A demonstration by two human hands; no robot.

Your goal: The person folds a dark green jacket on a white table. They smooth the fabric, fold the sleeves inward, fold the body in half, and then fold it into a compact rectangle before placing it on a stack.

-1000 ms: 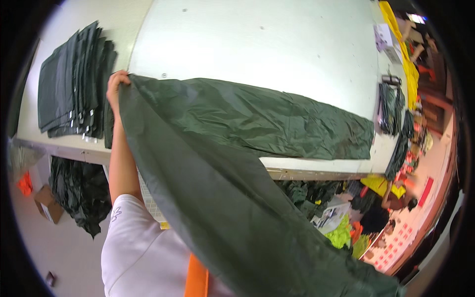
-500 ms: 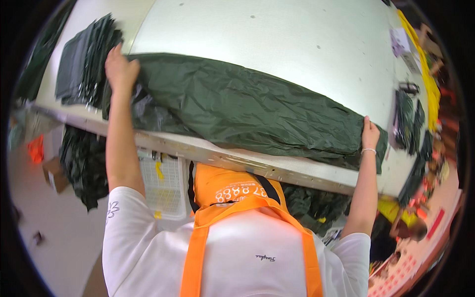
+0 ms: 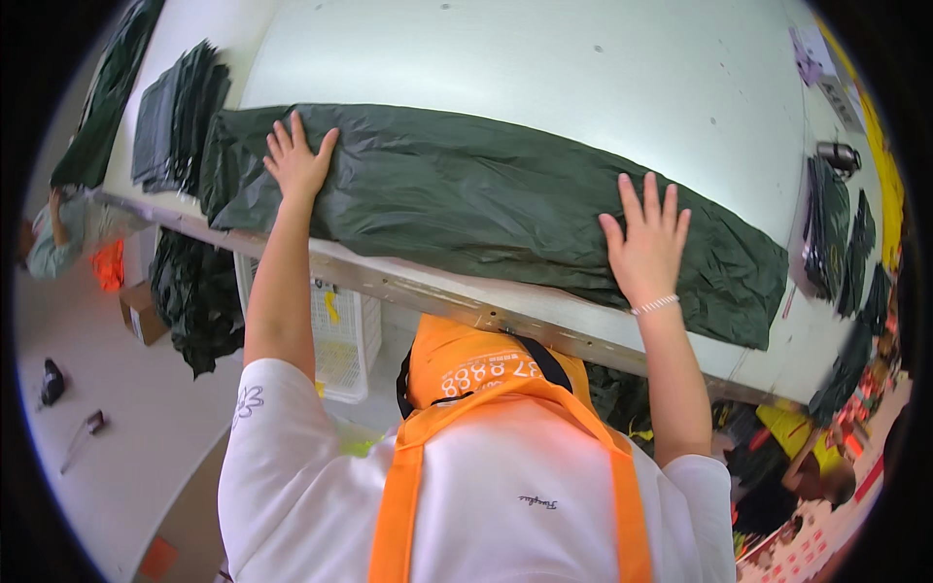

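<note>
While the long dark green folded fabric garment [image 3: 486,204] lies along the near edge of the pale flat table [image 3: 544,68], left hand [image 3: 296,160] and right hand [image 3: 646,238] press flat on it, fingers spread, grasping nothing.

Folded garment [image 3: 486,204] lies lengthwise on the table [image 3: 544,68], along its near edge; left hand [image 3: 296,160] flat on its left end, right hand [image 3: 646,238] flat on its right part, fingers spread. Stack of folded pieces [image 3: 175,117] on the table just left of the garment; more pieces [image 3: 831,233] lie at the table's right side. Under the table, a wire basket [image 3: 340,330] stands right of a hanging heap of cloth [image 3: 194,291], a cardboard box [image 3: 141,311] on the floor further left.
</note>
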